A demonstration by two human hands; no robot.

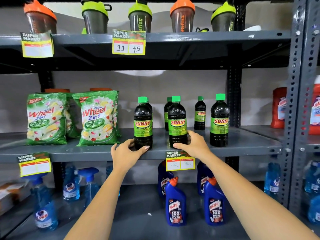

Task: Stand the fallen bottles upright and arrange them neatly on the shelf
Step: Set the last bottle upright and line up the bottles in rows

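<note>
Several dark Sunny bottles with green caps and green labels stand upright on the middle grey shelf (pixel 242 144). My left hand (pixel 126 151) wraps around the base of the front-left bottle (pixel 143 122). My right hand (pixel 194 144) grips the base of the front-middle bottle (pixel 177 122). A third front bottle (pixel 219 122) stands free at the right. Behind them stand more bottles: one (pixel 200 113) at the back right, one (pixel 167 110) partly hidden behind the middle bottle, and another barely showing behind the left one.
Two green Wheel detergent bags (pixel 98 118) stand left of the bottles. Shaker cups (pixel 140 16) line the top shelf. Blue Harpic bottles (pixel 175 203) and Colin spray bottles (pixel 71 186) fill the lower shelf. Price tags (pixel 180 161) hang from the shelf edges. A steel upright (pixel 292 101) bounds the right.
</note>
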